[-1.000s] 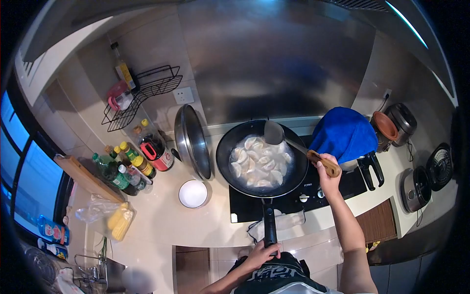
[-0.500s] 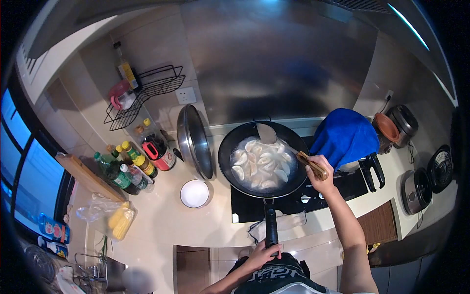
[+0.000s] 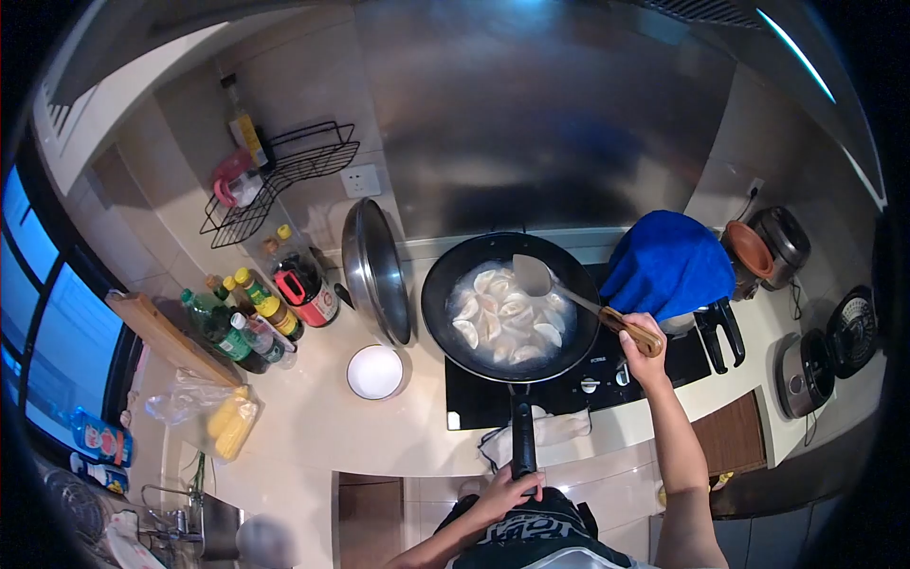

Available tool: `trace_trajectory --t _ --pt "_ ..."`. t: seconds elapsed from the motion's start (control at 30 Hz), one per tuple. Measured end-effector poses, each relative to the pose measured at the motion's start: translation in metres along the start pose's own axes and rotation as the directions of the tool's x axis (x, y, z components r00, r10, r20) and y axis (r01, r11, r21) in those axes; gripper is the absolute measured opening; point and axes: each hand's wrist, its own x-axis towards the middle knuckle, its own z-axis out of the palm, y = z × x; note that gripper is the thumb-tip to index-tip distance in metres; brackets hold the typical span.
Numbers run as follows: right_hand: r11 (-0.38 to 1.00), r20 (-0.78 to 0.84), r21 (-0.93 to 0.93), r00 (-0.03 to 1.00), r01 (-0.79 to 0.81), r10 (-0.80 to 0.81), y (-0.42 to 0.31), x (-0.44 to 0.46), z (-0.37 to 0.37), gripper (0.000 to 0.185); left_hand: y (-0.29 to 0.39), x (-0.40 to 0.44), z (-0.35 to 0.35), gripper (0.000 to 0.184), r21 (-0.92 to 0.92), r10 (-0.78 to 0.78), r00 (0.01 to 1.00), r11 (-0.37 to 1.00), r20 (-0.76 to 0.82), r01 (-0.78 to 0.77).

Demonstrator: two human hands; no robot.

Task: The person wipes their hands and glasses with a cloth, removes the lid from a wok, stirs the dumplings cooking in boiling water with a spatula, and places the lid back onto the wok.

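Observation:
A black wok (image 3: pixel 444 334) sits on the stove (image 3: pixel 464 398), with dumplings (image 3: pixel 495 327) in cloudy liquid inside it. My left hand (image 3: pixel 510 491) is closed around the end of the wok's long black handle. In my right hand (image 3: pixel 645 357) is the wooden grip of a spatula (image 3: pixel 533 276). Its metal blade hangs over the upper right part of the dumplings; I cannot tell whether it touches the liquid.
Left of the wok, a lid (image 3: pixel 374 273) stands on edge behind a white bowl (image 3: pixel 375 372). Several bottles (image 3: pixel 227 332) and bagged corn (image 3: pixel 232 424) are further left. A blue cloth (image 3: pixel 668 264) covers a pot on the right. A white rag (image 3: pixel 545 439) lies at the stove's front.
My right hand has moved right and slightly down, drawing the spatula blade from the wok's far rim toward the right over the dumplings. The left hand stays on the handle.

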Motion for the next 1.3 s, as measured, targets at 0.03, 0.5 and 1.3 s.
trace_trajectory --t 0.03,0.5,1.3 --pt "1.0 0.001 0.008 1.0 -0.009 0.009 0.004 -0.002 -0.001 0.017 0.0 0.0 0.0 0.023 0.003 -0.002 1.0 1.0 0.003 0.002" --pt "0.994 0.02 0.036 0.995 0.1 -0.101 -0.005 0.009 -0.024 0.018 0.0 0.0 0.001 0.022 -0.021 -0.003 0.999 1.0 -0.038 0.003" --pt "0.788 0.093 0.562 0.965 -0.253 0.244 0.016 0.034 -0.036 0.017 -0.001 0.002 0.0 0.022 0.007 -0.018 0.999 1.0 -0.027 0.018"
